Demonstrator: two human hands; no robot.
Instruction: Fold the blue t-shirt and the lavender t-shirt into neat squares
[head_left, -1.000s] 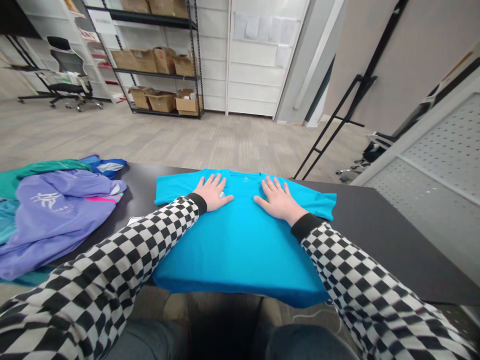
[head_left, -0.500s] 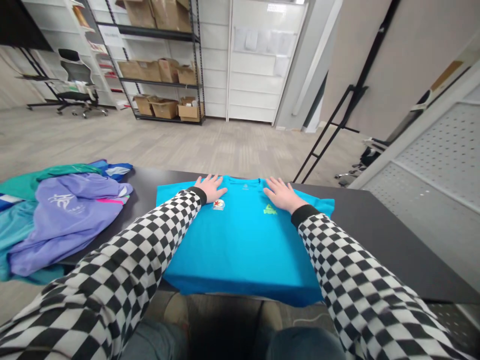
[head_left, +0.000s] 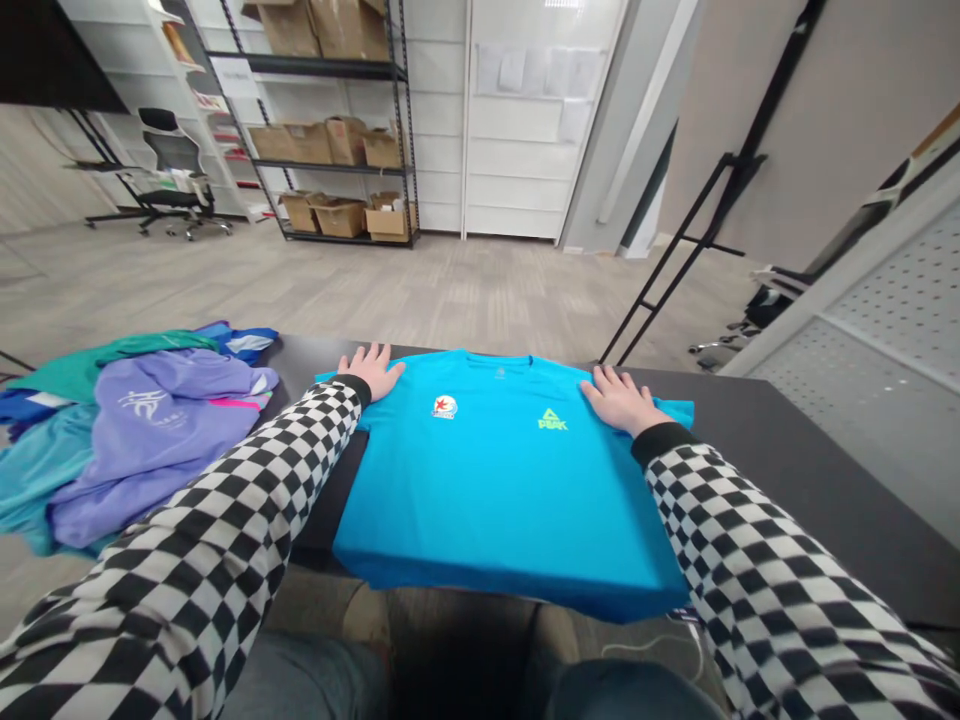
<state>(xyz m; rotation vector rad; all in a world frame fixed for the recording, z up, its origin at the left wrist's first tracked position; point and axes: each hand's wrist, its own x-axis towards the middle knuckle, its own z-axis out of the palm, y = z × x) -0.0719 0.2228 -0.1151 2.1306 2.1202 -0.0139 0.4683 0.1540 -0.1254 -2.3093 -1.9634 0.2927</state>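
Tee [head_left: 502, 490], bright blue, PEAK logo; L grip [head_left: 371, 370], R grip [head_left: 619, 400] spread flat on it.

Turquoise short-sleeved T-shirt [head_left: 495, 480], lying flat and front-up on a dark table top [head_left: 787, 500], is facing the wearer's view with its ribbed crew collar [head_left: 499, 358] at the far side. A round red-and-white star badge [head_left: 445, 406] is sitting on one side of the chest, and a lime-green "PEAK" logo [head_left: 552, 420] is sitting on the other. Both sleeves are spreading sideways, with the sleeve [head_left: 679, 410] on the right showing its flat end. The smooth body is stretching toward the table's near edge.
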